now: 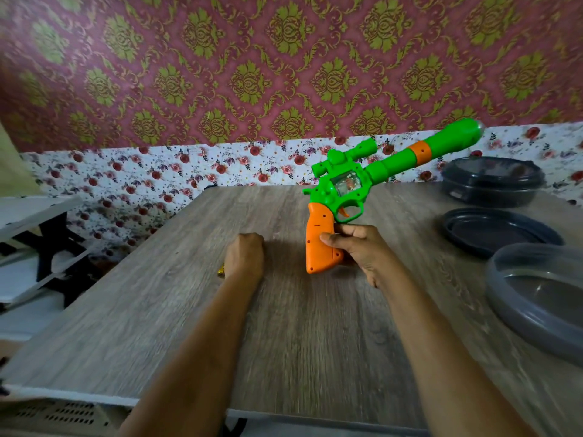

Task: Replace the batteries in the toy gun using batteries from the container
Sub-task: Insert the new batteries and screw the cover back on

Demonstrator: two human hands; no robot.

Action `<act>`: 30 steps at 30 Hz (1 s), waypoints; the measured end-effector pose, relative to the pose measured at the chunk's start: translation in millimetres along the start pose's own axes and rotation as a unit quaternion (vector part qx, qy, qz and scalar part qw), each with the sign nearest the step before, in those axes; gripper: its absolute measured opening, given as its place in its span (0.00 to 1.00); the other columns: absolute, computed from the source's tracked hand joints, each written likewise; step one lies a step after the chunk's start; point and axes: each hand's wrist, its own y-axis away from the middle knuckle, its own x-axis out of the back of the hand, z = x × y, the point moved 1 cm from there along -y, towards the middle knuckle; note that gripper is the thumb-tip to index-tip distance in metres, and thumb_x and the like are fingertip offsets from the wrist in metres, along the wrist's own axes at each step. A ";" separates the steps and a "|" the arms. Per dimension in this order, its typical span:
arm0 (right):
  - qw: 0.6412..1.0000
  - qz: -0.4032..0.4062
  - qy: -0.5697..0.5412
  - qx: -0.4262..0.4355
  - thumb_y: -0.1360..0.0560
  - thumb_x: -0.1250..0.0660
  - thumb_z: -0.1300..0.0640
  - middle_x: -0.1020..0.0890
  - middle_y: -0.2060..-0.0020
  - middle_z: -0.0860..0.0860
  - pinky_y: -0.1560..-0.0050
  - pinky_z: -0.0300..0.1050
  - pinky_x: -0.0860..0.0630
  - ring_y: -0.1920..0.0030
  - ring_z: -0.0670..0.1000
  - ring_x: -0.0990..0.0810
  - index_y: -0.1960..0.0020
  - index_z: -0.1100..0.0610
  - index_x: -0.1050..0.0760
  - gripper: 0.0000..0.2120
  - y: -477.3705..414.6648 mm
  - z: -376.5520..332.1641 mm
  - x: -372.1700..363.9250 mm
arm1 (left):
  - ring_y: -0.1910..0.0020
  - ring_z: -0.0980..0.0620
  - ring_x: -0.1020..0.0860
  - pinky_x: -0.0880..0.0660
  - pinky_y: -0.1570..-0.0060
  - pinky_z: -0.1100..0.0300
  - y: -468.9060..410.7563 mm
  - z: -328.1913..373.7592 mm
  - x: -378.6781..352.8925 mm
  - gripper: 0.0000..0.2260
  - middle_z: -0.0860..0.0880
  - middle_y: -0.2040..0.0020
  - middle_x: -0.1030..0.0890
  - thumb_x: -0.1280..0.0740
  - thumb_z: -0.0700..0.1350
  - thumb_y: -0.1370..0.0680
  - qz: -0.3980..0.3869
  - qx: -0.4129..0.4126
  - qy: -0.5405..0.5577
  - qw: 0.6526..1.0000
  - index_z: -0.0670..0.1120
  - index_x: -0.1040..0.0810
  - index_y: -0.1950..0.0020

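Note:
The toy gun is green with an orange grip, a scope on top and a long barrel pointing up to the right. My right hand holds it by the orange grip, lifted above the wooden table. My left hand rests on the table as a closed fist, left of the gun. A small gold, shiny thing peeks out at the fist's left side; it may be a battery, mostly hidden. A dark round container stands at the back right.
A dark lid or plate lies in front of the container. A grey translucent bowl sits at the right edge. White shelving stands left of the table. A patterned wall lies behind.

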 end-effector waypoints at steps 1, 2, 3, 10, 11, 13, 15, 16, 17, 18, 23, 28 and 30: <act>1.000 -0.005 0.001 0.002 0.29 0.31 0.63 0.19 0.51 0.55 0.61 0.38 0.23 0.60 0.45 0.21 0.40 0.60 0.24 0.17 0.3 0.0 -0.6 | 0.55 0.40 0.23 0.28 0.57 0.54 -0.9 1.5 0.1 0.10 0.37 0.50 0.20 0.43 0.34 0.24 0.003 0.000 -0.006 1.000 0.38 0.21 0.53; 1.000 -0.008 0.001 0.003 0.28 0.31 0.63 0.19 0.52 0.54 0.63 0.36 0.23 0.61 0.45 0.21 0.40 0.61 0.24 0.17 0.2 0.0 -0.1 | 0.55 0.40 0.23 0.29 0.58 0.54 -1.9 3.3 -0.2 0.10 0.37 0.51 0.20 0.42 0.34 0.24 0.009 -0.003 -0.012 1.000 0.37 0.21 0.53; 1.000 -0.010 0.001 0.004 0.28 0.32 0.63 0.19 0.53 0.54 0.65 0.34 0.23 0.61 0.44 0.22 0.40 0.61 0.24 0.17 0.2 0.0 -0.5 | 0.54 0.39 0.23 0.29 0.59 0.54 -2.4 4.2 0.1 0.10 0.37 0.51 0.21 0.42 0.33 0.25 0.012 -0.005 -0.018 1.000 0.37 0.21 0.52; 1.000 0.005 -0.002 0.015 0.29 0.32 0.66 0.21 0.51 0.54 0.62 0.28 0.24 0.52 0.49 0.22 0.39 0.65 0.26 0.18 -1.6 2.5 -0.7 | 0.53 0.38 0.23 0.26 0.56 0.50 -4.9 3.9 -0.5 0.10 0.37 0.51 0.21 0.41 0.32 0.26 0.027 -0.033 -0.061 0.997 0.37 0.21 0.52; 1.000 0.008 -0.001 0.017 0.29 0.32 0.66 0.21 0.50 0.54 0.58 0.30 0.24 0.50 0.49 0.23 0.39 0.65 0.26 0.18 -1.8 3.4 -0.5 | 0.53 0.38 0.22 0.26 0.56 0.50 -5.0 4.2 -0.4 0.10 0.37 0.51 0.21 0.41 0.32 0.26 0.028 -0.035 -0.067 0.997 0.37 0.21 0.52; 1.000 0.012 -0.004 0.014 0.29 0.31 0.66 0.20 0.48 0.56 0.48 0.37 0.25 0.49 0.50 0.23 0.39 0.65 0.25 0.19 -1.8 4.9 -0.1 | 0.52 0.39 0.22 0.25 0.55 0.49 -4.2 4.7 -0.2 0.10 0.38 0.50 0.21 0.41 0.32 0.25 0.027 -0.042 -0.084 0.995 0.38 0.21 0.51; 1.000 0.017 -0.011 0.010 0.30 0.31 0.65 0.20 0.46 0.58 0.44 0.42 0.27 0.48 0.51 0.22 0.39 0.65 0.25 0.19 -1.2 5.4 0.7 | 0.52 0.40 0.22 0.25 0.55 0.49 -3.2 5.1 0.3 0.10 0.38 0.50 0.21 0.40 0.32 0.25 0.024 -0.044 -0.100 0.994 0.38 0.21 0.50; 1.000 0.019 -0.015 0.010 0.30 0.31 0.65 0.20 0.46 0.59 0.43 0.43 0.28 0.48 0.51 0.22 0.39 0.65 0.25 0.19 -0.7 5.2 1.5 | 0.52 0.40 0.22 0.25 0.55 0.49 -3.7 5.2 0.4 0.09 0.39 0.51 0.20 0.40 0.32 0.25 0.021 -0.044 -0.101 0.994 0.38 0.21 0.50; 1.000 0.021 -0.019 0.010 0.30 0.31 0.66 0.20 0.45 0.59 0.43 0.43 0.28 0.48 0.51 0.22 0.39 0.65 0.25 0.19 -0.3 5.1 2.2 | 0.53 0.40 0.22 0.24 0.55 0.50 -5.6 5.1 0.6 0.09 0.39 0.51 0.20 0.40 0.32 0.25 0.015 -0.039 -0.094 0.995 0.38 0.21 0.50; 0.999 0.023 -0.022 0.010 0.30 0.31 0.66 0.20 0.45 0.60 0.43 0.43 0.28 0.48 0.51 0.22 0.39 0.65 0.25 0.19 -0.1 5.2 3.1 | 0.53 0.40 0.22 0.23 0.54 0.50 -8.2 4.0 0.8 0.09 0.39 0.51 0.20 0.40 0.32 0.26 0.004 -0.033 -0.080 0.996 0.38 0.21 0.51; 1.000 0.022 -0.016 0.009 0.30 0.31 0.65 0.20 0.45 0.60 0.46 0.41 0.26 0.49 0.51 0.22 0.40 0.65 0.25 0.19 -0.9 4.6 4.8 | 0.53 0.43 0.19 0.21 0.49 0.51 -20.0 -2.7 4.2 0.07 0.41 0.52 0.17 0.33 0.33 0.27 -0.035 -0.062 -0.036 0.997 0.41 0.16 0.55; 1.000 0.018 -0.018 0.005 0.30 0.30 0.65 0.20 0.48 0.55 0.57 0.30 0.25 0.53 0.48 0.21 0.39 0.64 0.25 0.19 -3.1 3.2 3.7 | 0.57 0.43 0.20 0.21 0.54 0.51 -23.2 -1.9 2.5 0.06 0.41 0.55 0.17 0.33 0.34 0.28 -0.037 -0.073 -0.064 0.995 0.41 0.16 0.57; 1.000 0.020 -0.012 0.005 0.30 0.30 0.65 0.20 0.46 0.56 0.55 0.34 0.25 0.52 0.48 0.21 0.39 0.64 0.26 0.20 -3.2 3.5 2.7 | 0.56 0.41 0.20 0.22 0.55 0.52 -20.8 2.7 0.7 0.07 0.41 0.54 0.18 0.35 0.34 0.28 -0.028 -0.071 -0.084 0.994 0.40 0.17 0.56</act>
